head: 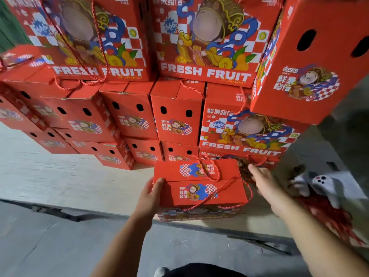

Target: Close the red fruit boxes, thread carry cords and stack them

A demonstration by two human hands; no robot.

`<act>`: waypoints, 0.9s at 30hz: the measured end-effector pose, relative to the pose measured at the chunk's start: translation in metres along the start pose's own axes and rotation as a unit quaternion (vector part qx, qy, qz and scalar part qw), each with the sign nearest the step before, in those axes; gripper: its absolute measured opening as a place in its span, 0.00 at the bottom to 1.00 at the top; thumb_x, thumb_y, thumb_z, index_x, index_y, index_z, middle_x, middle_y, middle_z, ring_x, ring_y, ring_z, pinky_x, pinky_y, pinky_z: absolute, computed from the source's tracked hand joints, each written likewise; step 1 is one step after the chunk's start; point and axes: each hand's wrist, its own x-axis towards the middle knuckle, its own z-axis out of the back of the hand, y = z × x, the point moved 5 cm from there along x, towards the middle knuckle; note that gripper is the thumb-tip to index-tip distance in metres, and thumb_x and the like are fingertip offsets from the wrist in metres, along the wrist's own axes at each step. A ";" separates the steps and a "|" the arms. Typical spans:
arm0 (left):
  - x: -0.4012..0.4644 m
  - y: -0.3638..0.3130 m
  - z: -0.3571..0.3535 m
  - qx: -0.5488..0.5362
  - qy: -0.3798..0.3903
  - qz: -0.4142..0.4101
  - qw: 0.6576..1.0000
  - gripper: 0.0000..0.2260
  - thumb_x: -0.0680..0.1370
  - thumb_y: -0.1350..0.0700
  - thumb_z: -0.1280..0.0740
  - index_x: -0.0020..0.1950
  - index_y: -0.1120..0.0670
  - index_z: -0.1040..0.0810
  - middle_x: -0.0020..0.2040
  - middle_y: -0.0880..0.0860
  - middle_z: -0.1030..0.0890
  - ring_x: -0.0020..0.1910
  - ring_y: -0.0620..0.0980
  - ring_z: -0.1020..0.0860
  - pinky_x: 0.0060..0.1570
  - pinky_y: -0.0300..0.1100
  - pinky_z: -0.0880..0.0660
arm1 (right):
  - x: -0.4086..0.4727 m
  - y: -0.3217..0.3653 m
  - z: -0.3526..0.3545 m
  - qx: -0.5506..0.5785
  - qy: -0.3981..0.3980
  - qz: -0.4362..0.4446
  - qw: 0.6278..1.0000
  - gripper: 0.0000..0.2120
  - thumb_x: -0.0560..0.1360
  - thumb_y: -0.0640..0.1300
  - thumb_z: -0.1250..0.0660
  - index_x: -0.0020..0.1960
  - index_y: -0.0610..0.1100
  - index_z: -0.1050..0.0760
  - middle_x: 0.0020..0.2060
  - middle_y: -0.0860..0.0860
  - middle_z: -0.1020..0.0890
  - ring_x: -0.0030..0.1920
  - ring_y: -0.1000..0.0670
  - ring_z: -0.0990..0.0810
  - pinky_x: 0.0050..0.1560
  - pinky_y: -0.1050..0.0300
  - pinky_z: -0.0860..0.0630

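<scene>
A closed red fruit box (199, 188) stands on a pale board low in the middle of the view, with a red carry cord (215, 193) draped across its top flaps. My left hand (151, 196) holds the box's left side, thumb on the top edge. My right hand (263, 182) is beside the box's far right corner with its fingers stretched out; whether it touches the box I cannot tell. Behind the box rises a stack of closed red fruit boxes (175, 116), several with cords.
The pale board (60, 176) lies on a grey concrete floor (50, 246). A tilted red box (311, 62) juts out at the upper right. A crumpled white and red cloth (327, 188) lies at the right. A dark shoe tip (199, 271) shows at the bottom.
</scene>
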 end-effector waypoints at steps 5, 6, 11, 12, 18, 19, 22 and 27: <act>0.008 -0.002 -0.002 -0.043 -0.003 0.049 0.998 0.13 0.85 0.44 0.36 0.62 0.50 0.19 0.54 0.56 0.12 0.51 0.56 0.13 0.47 0.53 0.15 | 0.003 -0.030 -0.054 0.088 0.093 -0.034 0.991 0.27 0.75 0.68 0.33 0.66 0.52 0.24 0.55 0.49 0.15 0.54 0.45 0.16 0.64 0.41 0.21; 0.009 -0.002 -0.001 -0.042 -0.004 0.047 0.998 0.12 0.85 0.46 0.36 0.60 0.50 0.17 0.54 0.57 0.12 0.51 0.56 0.13 0.45 0.52 0.16 | 0.008 -0.029 -0.055 0.118 0.113 -0.053 0.985 0.25 0.77 0.67 0.33 0.67 0.54 0.25 0.56 0.49 0.15 0.56 0.44 0.16 0.65 0.40 0.22; 0.002 0.001 -0.001 -0.026 -0.025 -0.014 0.999 0.08 0.85 0.47 0.35 0.61 0.46 0.20 0.53 0.48 0.12 0.49 0.46 0.13 0.39 0.39 0.17 | 0.010 -0.026 -0.057 0.050 0.037 0.035 0.997 0.13 0.82 0.60 0.37 0.65 0.62 0.30 0.63 0.51 0.19 0.53 0.51 0.18 0.54 0.48 0.19; 0.002 -0.001 -0.002 -0.030 -0.020 -0.010 0.999 0.08 0.85 0.47 0.35 0.62 0.46 0.20 0.53 0.48 0.12 0.49 0.46 0.13 0.39 0.40 0.17 | 0.010 -0.027 -0.058 0.062 0.035 0.036 0.997 0.13 0.82 0.58 0.37 0.66 0.61 0.29 0.62 0.50 0.18 0.51 0.52 0.17 0.49 0.51 0.19; -0.010 0.005 -0.001 -0.076 0.042 0.027 0.996 0.20 0.83 0.40 0.34 0.71 0.49 0.25 0.61 0.56 0.14 0.59 0.58 0.15 0.51 0.53 0.16 | 0.008 -0.043 -0.064 0.202 0.087 -0.100 0.971 0.14 0.78 0.67 0.35 0.58 0.61 0.26 0.52 0.50 0.15 0.52 0.45 0.16 0.50 0.48 0.20; -0.012 0.007 -0.003 -0.083 0.048 0.043 0.994 0.20 0.83 0.41 0.35 0.71 0.50 0.26 0.61 0.57 0.14 0.59 0.59 0.15 0.50 0.53 0.16 | 0.005 -0.045 -0.067 0.207 0.075 -0.103 0.970 0.13 0.78 0.67 0.34 0.56 0.60 0.26 0.50 0.50 0.14 0.50 0.45 0.15 0.44 0.51 0.21; -0.016 0.003 0.004 -0.104 0.041 0.071 0.991 0.16 0.85 0.48 0.37 0.70 0.53 0.25 0.58 0.60 0.14 0.53 0.59 0.13 0.42 0.47 0.16 | -0.001 -0.041 -0.072 0.214 0.045 -0.067 0.973 0.11 0.78 0.66 0.34 0.51 0.60 0.25 0.52 0.49 0.15 0.50 0.45 0.15 0.47 0.48 0.18; -0.027 0.005 0.057 -0.143 0.026 0.060 0.988 0.15 0.82 0.55 0.36 0.66 0.59 0.22 0.53 0.62 0.13 0.48 0.60 0.13 0.39 0.45 0.17 | -0.022 -0.020 -0.105 0.215 0.064 -0.007 0.975 0.14 0.80 0.63 0.35 0.63 0.61 0.24 0.58 0.51 0.16 0.55 0.46 0.16 0.59 0.41 0.19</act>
